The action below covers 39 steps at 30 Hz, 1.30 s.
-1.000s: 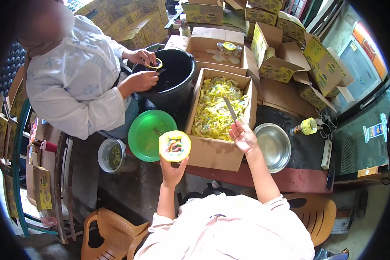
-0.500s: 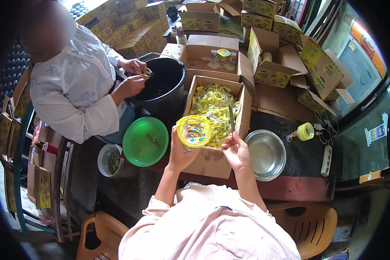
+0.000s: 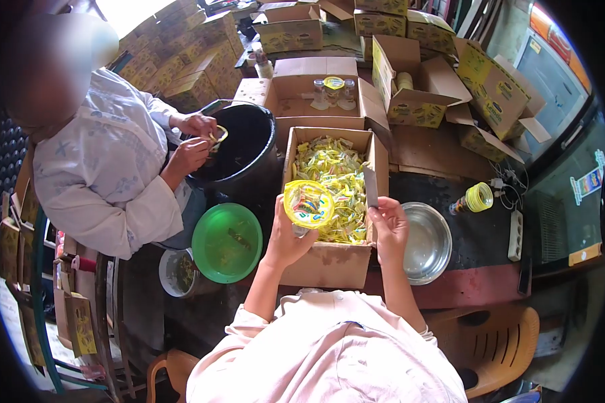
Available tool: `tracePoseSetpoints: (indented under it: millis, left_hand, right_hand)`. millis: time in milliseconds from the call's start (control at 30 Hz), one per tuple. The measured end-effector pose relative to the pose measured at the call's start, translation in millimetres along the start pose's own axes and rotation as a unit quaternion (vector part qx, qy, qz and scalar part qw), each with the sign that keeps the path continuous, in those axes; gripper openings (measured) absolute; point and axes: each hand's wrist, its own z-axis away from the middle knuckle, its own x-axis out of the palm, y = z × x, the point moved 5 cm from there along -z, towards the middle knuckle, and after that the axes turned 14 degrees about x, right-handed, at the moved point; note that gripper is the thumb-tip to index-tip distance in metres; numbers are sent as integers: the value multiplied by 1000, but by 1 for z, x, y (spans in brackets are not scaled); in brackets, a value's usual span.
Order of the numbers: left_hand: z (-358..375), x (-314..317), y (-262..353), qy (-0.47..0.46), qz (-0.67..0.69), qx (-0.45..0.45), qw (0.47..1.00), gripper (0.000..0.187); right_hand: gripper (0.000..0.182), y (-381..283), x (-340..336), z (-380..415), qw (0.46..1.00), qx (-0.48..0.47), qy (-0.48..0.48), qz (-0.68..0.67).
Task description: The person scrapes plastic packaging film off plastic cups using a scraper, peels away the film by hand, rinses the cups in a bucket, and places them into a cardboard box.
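Note:
A jar with a yellow printed lid (image 3: pixel 309 203) is in my left hand (image 3: pixel 288 236), its top facing up toward me. My right hand (image 3: pixel 390 225) grips a flat blade-like tool (image 3: pixel 371 185), which points away from me over the right edge of the box. Beneath and beyond both hands stands an open cardboard box (image 3: pixel 329 265) filled with small yellow wrapped packets (image 3: pixel 326 158). A metal bowl (image 3: pixel 444 245) sits just right of my right hand. The blade and the jar are apart.
A co-worker (image 3: pixel 107 161) works at the left beside a black bucket (image 3: pixel 269 144). Near it are a green basin (image 3: pixel 205 232) and a white pail (image 3: pixel 171 275). Yellow lids (image 3: pixel 478 197) are stacked at the right. Open cartons (image 3: pixel 420 101) stand behind; a power strip (image 3: pixel 515 235) lies right.
The view has shifted. My right hand has moved right, away from the jar, and the blade now stands nearer the box's right side. The jar remains in my left hand.

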Motion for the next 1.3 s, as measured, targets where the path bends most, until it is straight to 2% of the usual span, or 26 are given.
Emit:
tracePoseSetpoints:
  millis: [67, 100, 200, 333, 433, 733, 1033, 1300]
  left_hand:
    - [-10, -3, 13, 2, -21, 26, 999, 65]
    - [-13, -4, 16, -9, -36, 35, 999, 65]
    - [-16, -8, 19, -27, -67, 51, 996, 66]
    - [-17, -11, 23, -26, -86, 48, 995, 69]
    - [-17, -11, 25, -33, -102, 58, 993, 70]
    - [-16, -10, 49, -42, -103, 61, 992, 69]
    - [-18, -8, 69, -35, -68, 62, 995, 66]
    - [-23, -8, 52, -39, -14, 32, 999, 62]
  right_hand:
    - [13, -30, 3, 2, 975, -119, 36, 187]
    - [13, -43, 7, 3, 957, -161, 47, 238]
    - [17, -68, 25, 13, 835, -319, 20, 448]
    - [26, -68, 35, 16, 757, -392, -16, 523]
    - [29, -67, 38, 17, 724, -414, -19, 551]
    - [18, -74, 38, 24, 688, -470, -24, 552]
    - [18, -81, 36, 28, 659, -507, -52, 553]
    - [15, -77, 40, 18, 649, -543, -51, 530]
